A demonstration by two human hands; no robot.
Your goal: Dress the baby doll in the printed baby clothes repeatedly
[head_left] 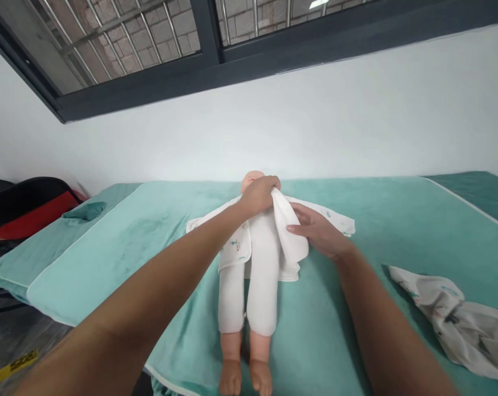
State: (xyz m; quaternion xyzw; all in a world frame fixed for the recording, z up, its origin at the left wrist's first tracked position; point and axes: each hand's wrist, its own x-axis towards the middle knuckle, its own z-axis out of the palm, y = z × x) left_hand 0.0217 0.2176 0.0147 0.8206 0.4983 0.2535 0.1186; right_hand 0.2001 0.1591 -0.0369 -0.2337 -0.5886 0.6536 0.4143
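Note:
A baby doll (255, 344) lies on its back on the green bed cover, its feet toward me. White cloth covers its body and legs down to the shins. Under and around it spreads a white printed baby shirt (236, 247), sleeves out to both sides. Up near the doll's neck, my left hand (260, 193) pinches the upper edge of the shirt's right-hand front flap (288, 231). My right hand (317, 228) has its thumb on the front of that lifted flap and its fingers behind it. My left hand partly hides the doll's head.
A crumpled white printed cloth (459, 319) lies on the green cover (381, 220) at the right. Behind the bed are a white wall and a dark-framed barred window (208, 33). A black and red object (34, 209) stands at the left; yellow tape (12, 369) marks the floor.

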